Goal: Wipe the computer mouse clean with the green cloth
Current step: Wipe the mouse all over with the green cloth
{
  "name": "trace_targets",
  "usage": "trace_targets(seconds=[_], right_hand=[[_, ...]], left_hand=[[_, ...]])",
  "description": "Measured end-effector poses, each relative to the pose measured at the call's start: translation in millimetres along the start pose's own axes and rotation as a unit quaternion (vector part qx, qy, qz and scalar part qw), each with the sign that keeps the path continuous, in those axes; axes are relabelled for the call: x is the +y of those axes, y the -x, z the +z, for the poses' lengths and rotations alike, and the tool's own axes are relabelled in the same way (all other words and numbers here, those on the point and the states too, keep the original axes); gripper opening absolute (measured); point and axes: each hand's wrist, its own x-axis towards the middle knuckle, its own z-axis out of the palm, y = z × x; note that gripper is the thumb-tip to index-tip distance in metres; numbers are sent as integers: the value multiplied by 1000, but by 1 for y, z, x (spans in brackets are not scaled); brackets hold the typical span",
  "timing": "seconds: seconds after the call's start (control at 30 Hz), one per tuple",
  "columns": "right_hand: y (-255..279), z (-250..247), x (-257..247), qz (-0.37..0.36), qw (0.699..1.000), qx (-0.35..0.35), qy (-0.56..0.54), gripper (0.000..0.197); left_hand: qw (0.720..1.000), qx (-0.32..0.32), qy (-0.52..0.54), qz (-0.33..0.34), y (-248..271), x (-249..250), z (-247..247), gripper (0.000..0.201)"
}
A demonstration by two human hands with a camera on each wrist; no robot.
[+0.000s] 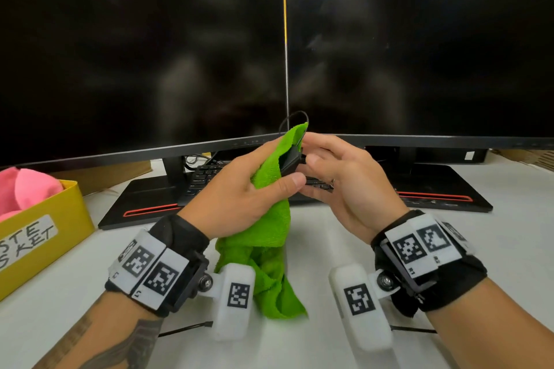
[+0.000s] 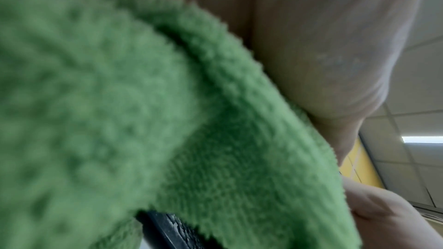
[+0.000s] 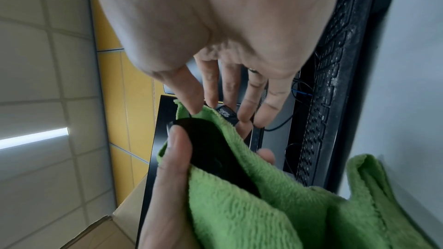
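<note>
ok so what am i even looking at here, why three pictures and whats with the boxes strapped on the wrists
There is no robot: a person is working with bare hands, wearing cameras. The big picture comes from a head camera looking down at the desk. The other two come from the white boxes strapped to the wrists, each looking along its hand.

The left hand grips the green cloth, wrapped around a black computer mouse; its thumb presses the mouse. The right hand touches the mouse's front end with its fingertips. The left wrist view is almost filled with cloth.

On the white desk stand two dark monitors, a black keyboard behind the hands, and a yellow box holding something pink.
</note>
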Motion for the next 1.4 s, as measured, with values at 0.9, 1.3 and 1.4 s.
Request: trace_targets(seconds=[0.9,1.3,1.4], right_hand=[[2,3,7,-34,999,-16,-28,36],[5,7,4,29,998,-36,-53,44],[6,6,3,36,998,-39,-27,44]], left_hand=[[984,169,31,38,-6,-12,-3,14],[985,169,17,17,-5,-9,2,18],[986,165,-18,19,-5,-10,1,21]])
